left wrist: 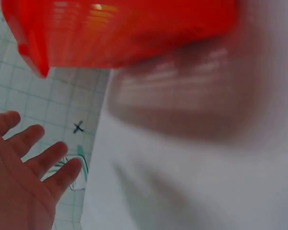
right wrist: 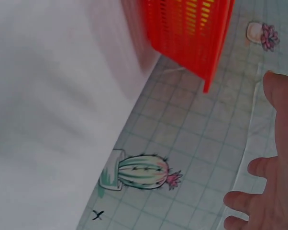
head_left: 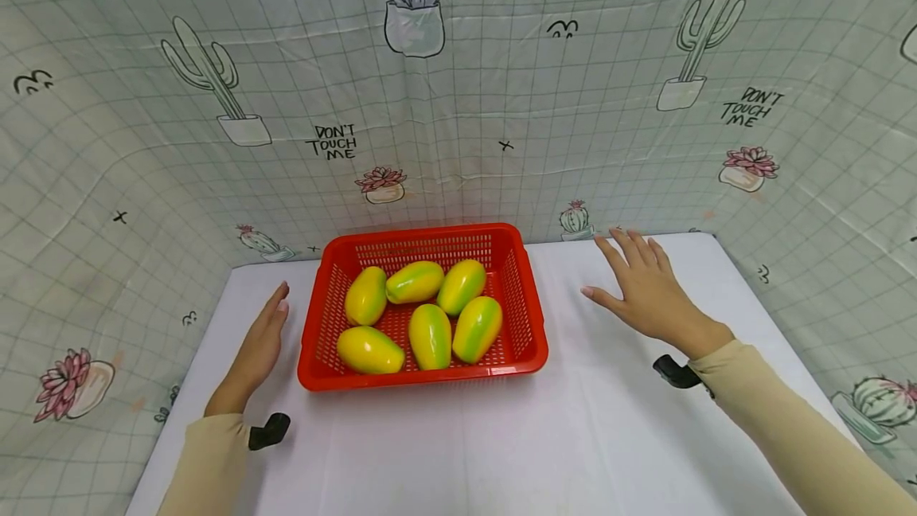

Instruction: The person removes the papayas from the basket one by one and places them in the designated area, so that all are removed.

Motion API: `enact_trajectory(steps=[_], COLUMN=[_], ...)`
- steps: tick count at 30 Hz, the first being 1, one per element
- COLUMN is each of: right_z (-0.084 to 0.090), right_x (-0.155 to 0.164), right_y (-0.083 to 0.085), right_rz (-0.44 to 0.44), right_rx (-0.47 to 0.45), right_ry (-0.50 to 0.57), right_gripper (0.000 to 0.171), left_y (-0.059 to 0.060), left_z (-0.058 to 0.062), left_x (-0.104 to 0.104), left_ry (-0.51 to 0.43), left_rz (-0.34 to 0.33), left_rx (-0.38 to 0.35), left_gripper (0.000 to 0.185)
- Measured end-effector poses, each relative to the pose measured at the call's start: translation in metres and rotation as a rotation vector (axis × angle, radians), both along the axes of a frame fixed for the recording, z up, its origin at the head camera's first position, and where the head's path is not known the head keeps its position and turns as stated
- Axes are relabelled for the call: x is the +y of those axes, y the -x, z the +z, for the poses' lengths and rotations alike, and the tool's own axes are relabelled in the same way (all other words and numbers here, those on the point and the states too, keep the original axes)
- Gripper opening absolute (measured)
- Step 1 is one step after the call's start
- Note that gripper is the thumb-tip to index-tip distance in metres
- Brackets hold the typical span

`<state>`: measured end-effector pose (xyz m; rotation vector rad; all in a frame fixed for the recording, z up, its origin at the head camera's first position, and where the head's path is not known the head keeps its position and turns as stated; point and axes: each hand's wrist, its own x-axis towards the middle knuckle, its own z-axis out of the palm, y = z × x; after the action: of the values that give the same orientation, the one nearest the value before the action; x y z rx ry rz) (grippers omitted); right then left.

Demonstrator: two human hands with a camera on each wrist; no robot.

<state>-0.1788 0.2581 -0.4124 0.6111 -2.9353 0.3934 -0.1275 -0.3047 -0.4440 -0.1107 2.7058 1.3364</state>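
A red plastic basket with mesh walls stands on the white table, and several yellow-green mangoes lie inside it. To the basket's left, my left hand is held with its fingers extended, apart from the wall and holding nothing. The left wrist view shows that hand's spread fingers below the blurred red basket. My right hand hovers over the table to the right of the basket, fingers spread, nothing in it. In the right wrist view its fingers appear at the right edge, away from the basket.
A white tabletop extends in front of the basket and to both sides. Behind and beside it hangs a gridded cloth printed with cacti. A small black device sits at the left wrist, another black device at the right.
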Motion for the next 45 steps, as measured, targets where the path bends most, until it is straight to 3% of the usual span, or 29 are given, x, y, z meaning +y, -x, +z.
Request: enact_trajectory(steps=[6, 15, 21, 27, 45], right_z=[0.012, 0.014, 0.013, 0.013, 0.021], right_x=[-0.024, -0.054, -0.071, -0.087, -0.128], right_y=[-0.005, -0.007, -0.007, -0.007, -0.009], right_rz=[0.036, 0.137, 0.174, 0.209, 0.273], right_rx=[0.004, 0.036, 0.034, 0.068, 0.04], right_ry=[-0.039, -0.046, -0.065, -0.101, -0.235], right_gripper=[0.088, 0.085, 0.086, 0.083, 0.082], left_y=[-0.002, -0.003, 0.0, 0.002, 0.005], left_z=[0.009, 0.021, 0.019, 0.016, 0.016], left_x=[0.01, 0.023, 0.027, 0.025, 0.02], left_ry=[-0.132, -0.177, -0.18, -0.257, -0.329], left_rz=[-0.007, 0.039, 0.088, 0.13, 0.132], left_rx=[0.004, -0.074, -0.099, -0.141, -0.201], left_gripper=[0.064, 0.064, 0.062, 0.065, 0.07])
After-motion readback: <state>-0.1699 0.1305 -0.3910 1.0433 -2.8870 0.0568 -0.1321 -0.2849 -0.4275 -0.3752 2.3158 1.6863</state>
